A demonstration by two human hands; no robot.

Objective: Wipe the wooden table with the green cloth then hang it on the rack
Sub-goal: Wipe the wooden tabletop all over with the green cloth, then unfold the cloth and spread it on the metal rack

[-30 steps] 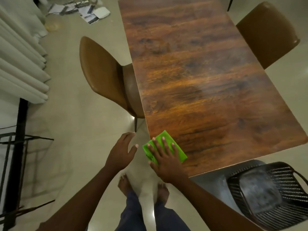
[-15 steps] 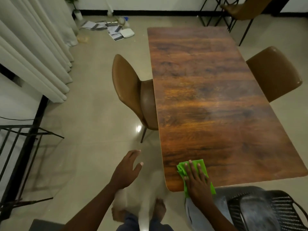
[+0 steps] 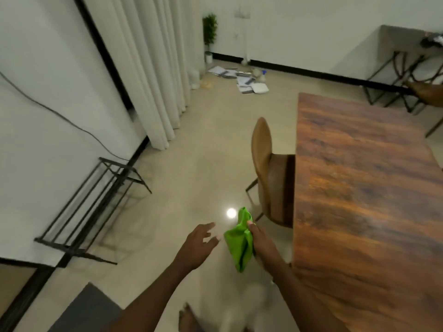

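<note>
One black metal rack (image 3: 91, 207) stands on the floor against the white wall at far left, its thin parallel bars slanting up along the wall. One dark mat (image 3: 88, 307) lies on the floor below it, and pale curtains (image 3: 148, 68) hang further back. Beyond them one small potted plant (image 3: 210, 29) stands at the far wall, with a scatter of papers (image 3: 242, 79) on the floor nearby.

Two hands are in view. The left hand (image 3: 199, 243) is held over the floor with its fingers spread and nearly straight; its grip is wide and holds nothing. Its fingertips are just beside the cloth, with a narrow gap showing between them.

There is one green cloth (image 3: 239, 245). It is off the table and held in the air over the floor, near the near end of the table's left edge. It is bunched, with its long axis running away from the person. The narrow far end points toward the chair and the lower end droops toward the person. The right hand (image 3: 261, 245) has its grip closed on the cloth's right side, with the thumb pressed near the cloth's upper part.

Two brown chairs show. One chair (image 3: 266, 173) is tucked against the left edge of the single wooden table (image 3: 364, 188). The second chair (image 3: 426, 92) is partly visible past the table's far right corner.
</note>
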